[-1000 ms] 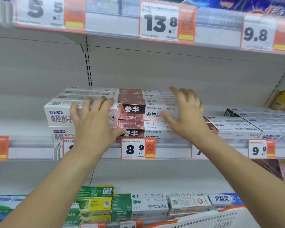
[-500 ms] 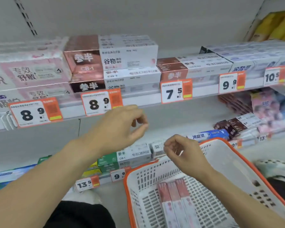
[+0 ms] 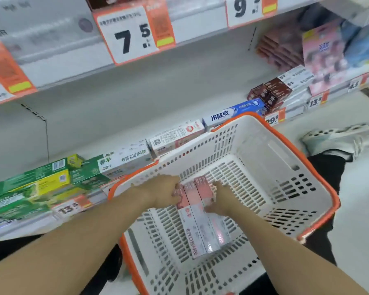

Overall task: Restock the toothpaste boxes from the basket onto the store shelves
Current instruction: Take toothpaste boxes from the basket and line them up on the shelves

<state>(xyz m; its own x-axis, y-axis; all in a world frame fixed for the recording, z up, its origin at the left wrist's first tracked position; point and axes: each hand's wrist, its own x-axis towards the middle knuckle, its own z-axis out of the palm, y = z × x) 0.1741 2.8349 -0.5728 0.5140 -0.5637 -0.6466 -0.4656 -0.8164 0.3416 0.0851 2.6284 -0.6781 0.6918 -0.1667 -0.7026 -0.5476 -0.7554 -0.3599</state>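
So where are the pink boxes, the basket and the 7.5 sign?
Pink boxes (image 3: 202, 222): head view, top face of the middle box.
Basket (image 3: 285, 143): head view, orange rim on the far right side.
7.5 sign (image 3: 128, 37): head view, white part by the numbers.

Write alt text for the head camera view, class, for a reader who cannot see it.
Both hands, the left hand and the right hand, reach into a white basket with an orange rim and clasp three pink toothpaste boxes lying side by side. Store shelves of boxed toothpaste stand behind.
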